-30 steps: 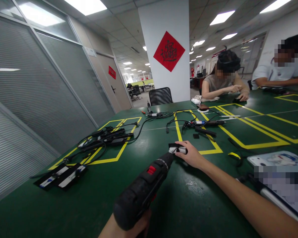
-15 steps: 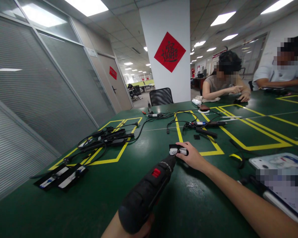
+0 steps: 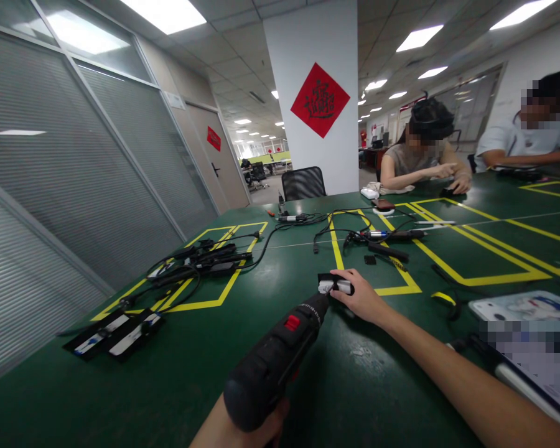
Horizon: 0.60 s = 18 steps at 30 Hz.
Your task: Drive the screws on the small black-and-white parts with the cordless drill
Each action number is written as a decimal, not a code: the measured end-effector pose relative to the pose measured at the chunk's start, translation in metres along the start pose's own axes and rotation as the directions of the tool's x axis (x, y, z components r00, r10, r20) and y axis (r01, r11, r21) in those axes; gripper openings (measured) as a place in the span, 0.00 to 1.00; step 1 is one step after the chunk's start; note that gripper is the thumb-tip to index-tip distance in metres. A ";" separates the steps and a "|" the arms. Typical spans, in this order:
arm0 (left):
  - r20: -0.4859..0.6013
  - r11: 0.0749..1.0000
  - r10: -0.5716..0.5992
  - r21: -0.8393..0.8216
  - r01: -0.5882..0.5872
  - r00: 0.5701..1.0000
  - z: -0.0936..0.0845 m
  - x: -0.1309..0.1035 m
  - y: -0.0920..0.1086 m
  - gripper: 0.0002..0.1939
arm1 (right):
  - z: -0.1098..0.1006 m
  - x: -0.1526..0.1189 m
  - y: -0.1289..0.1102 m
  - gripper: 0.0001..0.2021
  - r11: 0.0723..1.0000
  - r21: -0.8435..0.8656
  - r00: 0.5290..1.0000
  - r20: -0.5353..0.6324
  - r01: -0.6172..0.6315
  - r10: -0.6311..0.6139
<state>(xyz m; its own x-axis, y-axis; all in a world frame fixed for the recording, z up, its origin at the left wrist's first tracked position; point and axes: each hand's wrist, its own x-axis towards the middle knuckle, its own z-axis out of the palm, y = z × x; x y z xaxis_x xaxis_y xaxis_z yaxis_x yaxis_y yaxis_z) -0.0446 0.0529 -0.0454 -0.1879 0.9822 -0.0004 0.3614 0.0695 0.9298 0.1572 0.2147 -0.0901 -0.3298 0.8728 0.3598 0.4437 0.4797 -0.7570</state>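
My left hand [image 3: 264, 429] is wrapped round the grip of a black cordless drill [image 3: 273, 358] with a red switch on top. The drill points forward, and its tip meets or nearly meets the left end of a small black-and-white part [image 3: 327, 285]. My right hand [image 3: 361, 295] pinches this part at its right end, just over the green table [image 3: 280, 311]. The drill's chuck partly hides the place where tip and part come together. Most of the left hand's fingers are behind the drill body.
Black cables and adapters [image 3: 214, 256] lie within yellow tape at the left, near two black-and-white strips [image 3: 135, 335]. A pen-shaped tool with a cord [image 3: 387, 234] lies ahead. A phone [image 3: 525, 308] rests at the right. Two other people sit at the far right.
Drill, part and both hands keep nearly the same places. The drill's rear end has tilted or shifted very slightly.
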 end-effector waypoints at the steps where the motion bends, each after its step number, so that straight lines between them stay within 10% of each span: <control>1: 0.009 1.000 0.031 0.003 -0.031 0.999 0.002 -0.001 0.004 0.22 | 0.000 0.000 0.001 0.23 1.000 0.000 1.000 -0.004 0.004 -0.004; 18: 0.055 0.995 0.097 0.012 -0.097 0.994 0.002 0.005 -0.002 0.30 | 0.000 0.000 0.000 0.22 1.000 0.014 1.000 0.005 0.003 -0.003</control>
<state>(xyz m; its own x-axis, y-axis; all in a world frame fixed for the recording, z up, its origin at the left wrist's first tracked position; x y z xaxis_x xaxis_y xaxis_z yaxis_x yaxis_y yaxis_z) -0.0450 0.0581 -0.0481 -0.1012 0.9925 0.0690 0.3893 -0.0243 0.9208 0.1577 0.2152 -0.0901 -0.3353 0.8708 0.3595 0.4312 0.4812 -0.7632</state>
